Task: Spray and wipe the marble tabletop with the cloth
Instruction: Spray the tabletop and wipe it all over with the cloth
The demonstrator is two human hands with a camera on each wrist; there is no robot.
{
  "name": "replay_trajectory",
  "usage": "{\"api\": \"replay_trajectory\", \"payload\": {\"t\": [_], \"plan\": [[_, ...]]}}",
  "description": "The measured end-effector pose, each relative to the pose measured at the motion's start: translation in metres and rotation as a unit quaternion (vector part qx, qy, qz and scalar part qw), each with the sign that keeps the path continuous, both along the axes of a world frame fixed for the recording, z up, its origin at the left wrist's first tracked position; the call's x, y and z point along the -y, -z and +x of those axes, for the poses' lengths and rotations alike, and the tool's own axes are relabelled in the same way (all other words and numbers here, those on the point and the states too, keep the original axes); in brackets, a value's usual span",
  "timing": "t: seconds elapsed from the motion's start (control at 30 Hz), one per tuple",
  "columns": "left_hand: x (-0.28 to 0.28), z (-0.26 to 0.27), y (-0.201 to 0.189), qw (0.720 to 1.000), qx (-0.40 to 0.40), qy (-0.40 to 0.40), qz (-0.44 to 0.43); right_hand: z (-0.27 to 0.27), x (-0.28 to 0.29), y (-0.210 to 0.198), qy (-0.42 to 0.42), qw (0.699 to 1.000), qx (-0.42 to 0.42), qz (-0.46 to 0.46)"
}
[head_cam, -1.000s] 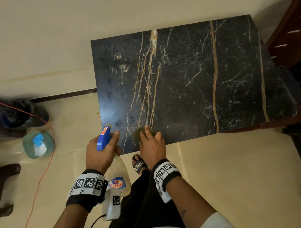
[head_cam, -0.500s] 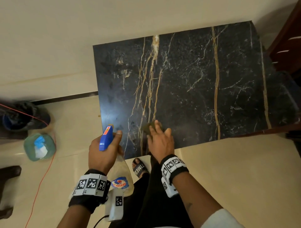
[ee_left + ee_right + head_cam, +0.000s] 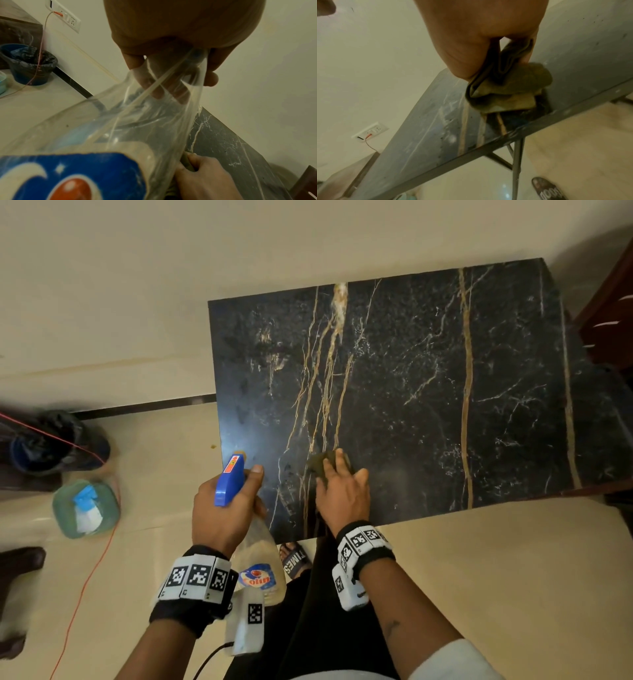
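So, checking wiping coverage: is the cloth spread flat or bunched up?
Bunched. The cloth sits in thick folds under the right hand on the marble tabletop.

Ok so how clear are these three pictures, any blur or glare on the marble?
Head view: sharp at the marble tabletop, soft and smeared toward the left edge. Left wrist view: the spray bottle fills the near field, out of focus. Right wrist view: pale glare greys the tabletop; the cloth is fairly clear, the table edge streaked.
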State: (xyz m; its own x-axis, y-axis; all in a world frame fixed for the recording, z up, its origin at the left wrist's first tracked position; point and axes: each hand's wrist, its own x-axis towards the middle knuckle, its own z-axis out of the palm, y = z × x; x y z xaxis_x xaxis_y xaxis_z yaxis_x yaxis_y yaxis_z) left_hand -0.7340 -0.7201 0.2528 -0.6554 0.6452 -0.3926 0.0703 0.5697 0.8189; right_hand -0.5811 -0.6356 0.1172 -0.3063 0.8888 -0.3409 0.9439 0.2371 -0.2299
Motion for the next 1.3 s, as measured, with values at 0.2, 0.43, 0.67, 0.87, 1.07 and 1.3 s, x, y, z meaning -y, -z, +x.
{"api": "replay_trajectory", "payload": {"t": [0.2, 0.43, 0.67, 0.87, 1.07, 1.3], "plan": [[-0.007, -0.011, -0.003, 1.000, -0.009, 0.019, -0.009, -0.022, 0.024, -0.005, -0.102, 0.994, -0.030, -0.031], [-0.021, -0.015, -0.006, 0.999, -0.021, 0.030, 0.010, -0.009, -0.005, 0.001, 0.060, 0.998, -0.016, 0.018], [-0.036, -0.017, -0.002, 0.998, -0.016, 0.059, -0.019, -0.030, 0.003, 0.002, -0.107, 0.993, -0.044, -0.017], [-0.042, -0.025, -0.001, 0.998, -0.027, 0.050, 0.000, -0.025, -0.025, 0.003, 0.035, 0.999, -0.001, 0.005], [-0.048, -0.028, -0.003, 0.999, -0.022, 0.047, -0.006, -0.046, -0.012, -0.002, -0.126, 0.991, -0.028, -0.027], [-0.053, -0.039, -0.001, 0.999, -0.024, 0.031, -0.004, -0.038, -0.055, 0.002, 0.047, 0.999, 0.005, 0.007]]}}
